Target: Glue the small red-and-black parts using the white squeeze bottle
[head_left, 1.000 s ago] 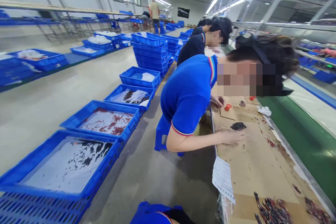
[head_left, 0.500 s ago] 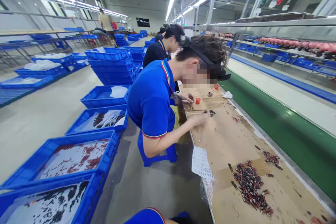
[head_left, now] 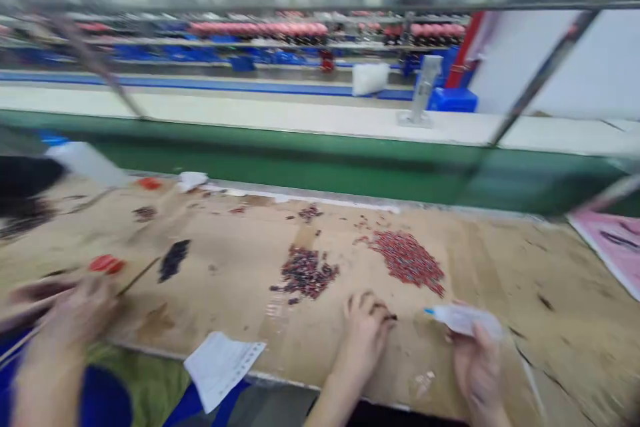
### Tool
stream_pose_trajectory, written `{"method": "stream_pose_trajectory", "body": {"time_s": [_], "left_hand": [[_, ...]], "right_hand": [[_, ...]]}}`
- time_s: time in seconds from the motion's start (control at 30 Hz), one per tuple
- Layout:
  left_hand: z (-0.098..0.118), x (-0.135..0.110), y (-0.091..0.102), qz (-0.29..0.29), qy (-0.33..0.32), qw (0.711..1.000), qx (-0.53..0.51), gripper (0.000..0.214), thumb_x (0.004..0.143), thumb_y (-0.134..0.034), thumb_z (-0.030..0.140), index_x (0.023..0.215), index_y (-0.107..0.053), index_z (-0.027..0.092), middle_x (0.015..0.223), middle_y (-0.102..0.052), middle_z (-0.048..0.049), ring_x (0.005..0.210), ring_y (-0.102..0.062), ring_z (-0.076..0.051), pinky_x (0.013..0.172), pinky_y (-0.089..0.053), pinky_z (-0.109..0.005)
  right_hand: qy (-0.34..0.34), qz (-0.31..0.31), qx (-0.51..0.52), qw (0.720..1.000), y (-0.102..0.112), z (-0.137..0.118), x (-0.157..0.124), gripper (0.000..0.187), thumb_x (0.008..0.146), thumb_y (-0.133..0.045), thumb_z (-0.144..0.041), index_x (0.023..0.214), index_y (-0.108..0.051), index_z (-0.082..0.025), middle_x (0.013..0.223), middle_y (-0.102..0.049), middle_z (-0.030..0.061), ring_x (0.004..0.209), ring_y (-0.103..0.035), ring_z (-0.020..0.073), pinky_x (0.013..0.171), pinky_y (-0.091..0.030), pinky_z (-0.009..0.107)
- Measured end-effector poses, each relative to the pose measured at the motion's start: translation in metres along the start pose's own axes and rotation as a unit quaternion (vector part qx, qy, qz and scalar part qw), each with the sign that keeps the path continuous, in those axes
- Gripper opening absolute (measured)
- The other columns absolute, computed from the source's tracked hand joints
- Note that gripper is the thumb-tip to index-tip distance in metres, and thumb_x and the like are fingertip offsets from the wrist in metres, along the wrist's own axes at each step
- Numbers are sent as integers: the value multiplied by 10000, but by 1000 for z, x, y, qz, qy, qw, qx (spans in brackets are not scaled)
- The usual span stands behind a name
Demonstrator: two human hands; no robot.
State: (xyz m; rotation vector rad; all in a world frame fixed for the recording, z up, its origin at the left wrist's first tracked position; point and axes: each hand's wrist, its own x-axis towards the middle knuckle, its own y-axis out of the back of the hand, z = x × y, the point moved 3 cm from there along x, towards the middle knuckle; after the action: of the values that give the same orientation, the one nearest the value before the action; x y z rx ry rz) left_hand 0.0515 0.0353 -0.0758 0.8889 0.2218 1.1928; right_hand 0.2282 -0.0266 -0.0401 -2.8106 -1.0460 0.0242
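right hand (head_left: 475, 363) | translucent, blue-tipped bottle (head_left: 469, 320) || left hand (head_left: 367, 330) | dark sliver (head_left: 393, 317)

"Larger heaps of small parts?"
"Three: one black heap (head_left: 174, 261), one dark mixed heap (head_left: 306, 273), one red heap (head_left: 409, 260)."
"Blue-tipped bottles?"
"I count two: one large bottle (head_left: 93, 163), one small bottle (head_left: 470, 320)."
"Sheets?"
"One white sheet (head_left: 220, 363), one pink sheet (head_left: 611, 250)."
"Hands?"
"Four: this worker's left hand (head_left: 364, 332) and right hand (head_left: 474, 365), plus a neighbour's pair of hands (head_left: 83, 313)."
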Motion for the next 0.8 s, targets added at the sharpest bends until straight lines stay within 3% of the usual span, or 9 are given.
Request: {"method": "stream_pose_trajectory", "body": {"time_s": [0.1, 0.23, 0.37, 0.47, 0.8], "left_hand": [[-3, -3, 6, -13, -1, 1000, 10, 99, 811, -676, 178, 813, -728, 262, 893, -721, -35, 1095, -546, -282, 944, -357, -494], [-15, -6, 9, -28, -18, 999, 18, 98, 810, -683, 250, 859, -746, 308, 921, -735, -36, 1071, -568, -300, 913, -365, -486], [-20, -8, 11, -61, -34, 997, 19, 106, 832, -651, 304, 875, -748, 311, 960, -739, -39, 1071, -574, -300, 891, -381, -469], [-17, -7, 12, -37, -12, 999, 20, 117, 840, -631, 283, 811, -744, 297, 930, -739, -37, 1064, -575, -299, 888, -385, -474], [-20, -10, 10, -6, 0, 1000, -7, 122, 844, -638, 308, 802, -752, 300, 910, -739, -37, 1056, -583, -290, 903, -390, -482]], "right_hand": [[-79, 50, 52, 994, 1, 13, -5, 383, 583, -774, -525, 726, -664, -188, 673, -679, 37, 523, -568, 157, 439, -422, 257], [-101, 75, 7, 992, -1, 17, -12, 359, 576, -765, -503, 630, -635, -173, 540, -623, 4, 456, -498, 124, 435, -391, 239], [-78, 17, -64, 995, -4, 16, -18, 329, 653, -715, -481, 576, -618, -177, 522, -624, 12, 469, -523, 138, 471, -423, 255], [-62, -21, -98, 993, -10, 15, -21, 297, 682, -697, -447, 581, -633, -176, 544, -647, 27, 514, -564, 161, 505, -456, 266], [-61, -52, -126, 989, -19, 18, -25, 270, 704, -682, -417, 601, -628, -174, 566, -643, 28, 528, -569, 163, 509, -474, 267]]}}
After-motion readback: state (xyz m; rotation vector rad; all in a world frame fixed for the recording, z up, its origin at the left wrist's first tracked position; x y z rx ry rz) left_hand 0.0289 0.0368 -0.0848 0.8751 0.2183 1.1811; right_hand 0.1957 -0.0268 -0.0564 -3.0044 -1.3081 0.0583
